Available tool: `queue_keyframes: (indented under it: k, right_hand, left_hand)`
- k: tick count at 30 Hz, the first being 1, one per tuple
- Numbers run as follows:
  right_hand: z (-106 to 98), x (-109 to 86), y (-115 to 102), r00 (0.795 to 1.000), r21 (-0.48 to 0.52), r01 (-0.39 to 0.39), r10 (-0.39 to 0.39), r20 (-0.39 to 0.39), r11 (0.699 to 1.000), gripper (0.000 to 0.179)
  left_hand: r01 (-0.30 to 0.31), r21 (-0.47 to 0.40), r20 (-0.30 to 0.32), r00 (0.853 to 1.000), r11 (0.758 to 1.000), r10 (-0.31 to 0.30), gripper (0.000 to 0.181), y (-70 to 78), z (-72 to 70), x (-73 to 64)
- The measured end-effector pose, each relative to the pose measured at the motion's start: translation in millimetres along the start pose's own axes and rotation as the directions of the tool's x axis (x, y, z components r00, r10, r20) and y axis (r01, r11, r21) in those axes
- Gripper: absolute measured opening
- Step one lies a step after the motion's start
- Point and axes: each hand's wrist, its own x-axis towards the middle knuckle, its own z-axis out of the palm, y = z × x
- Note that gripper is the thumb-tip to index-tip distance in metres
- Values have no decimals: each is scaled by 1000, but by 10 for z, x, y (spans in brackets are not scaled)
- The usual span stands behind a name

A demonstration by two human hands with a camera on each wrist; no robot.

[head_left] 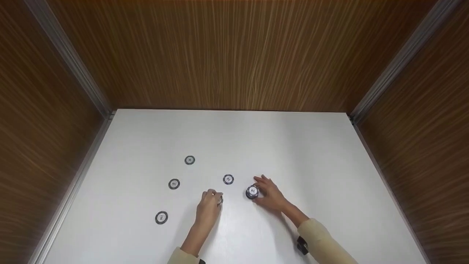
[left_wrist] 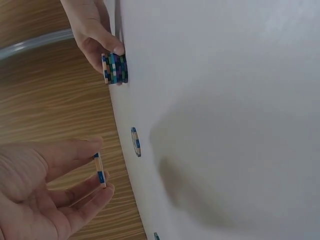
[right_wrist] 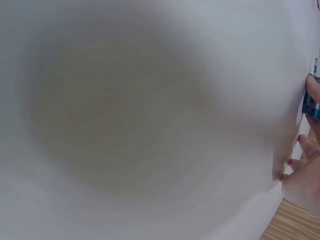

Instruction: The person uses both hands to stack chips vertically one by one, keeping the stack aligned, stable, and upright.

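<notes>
My left hand (head_left: 208, 209) pinches one poker chip (left_wrist: 100, 170) on edge between thumb and fingertips, raised off the white table. In the head view only a sliver of that chip shows beside the fingers. To the right, my right hand (head_left: 270, 194) grips a short stack of poker chips (head_left: 252, 191) by its sides, with the stack standing on the table. The stack's layered coloured edges show in the left wrist view. Between the hands and slightly farther back, a single chip (head_left: 228, 179) lies flat.
Three more chips lie apart on the left: a far one (head_left: 189, 160), a middle one (head_left: 174, 184) and a near one (head_left: 161, 217). Wood-grain panels (head_left: 227, 55) enclose the white table (head_left: 311, 146) at the back and both sides.
</notes>
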Motion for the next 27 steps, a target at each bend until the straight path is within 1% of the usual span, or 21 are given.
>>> queue_keyframes:
  k: [1, 7, 13, 19, 24, 27]
  right_hand:
    - [3, -1, -5, 1000, -4, 1, -1, 3, 1000, 45]
    - [-6, -2, 10, 1000, 0, 9, -9, 5, 1000, 45]
    - [-10, -12, 24, 1000, -12, 27, -27, 0, 1000, 45]
    - [-10, -36, 29, 999, -35, 34, -34, -10, 999, 46]
    - [-13, -34, 16, 1000, -15, -8, 8, 6, 1000, 47]
    - [-7, -29, 11, 999, -22, -35, 35, 19, 999, 46]
  left_hand:
    - [10, -20, 11, 1000, 1000, -10, 24, 18, -5, 16]
    - [16, -23, 40, 999, 1000, -15, 26, 136, 11, 86]
    - [-17, -19, 61, 998, 1000, 18, 28, 271, 37, 164]
    - [-69, 19, 72, 995, 997, 68, 27, 391, 89, 269]
    - [-109, 39, 86, 991, 993, 105, 29, 467, 127, 321]
    - [-121, 47, 103, 988, 992, 116, 30, 502, 153, 337]
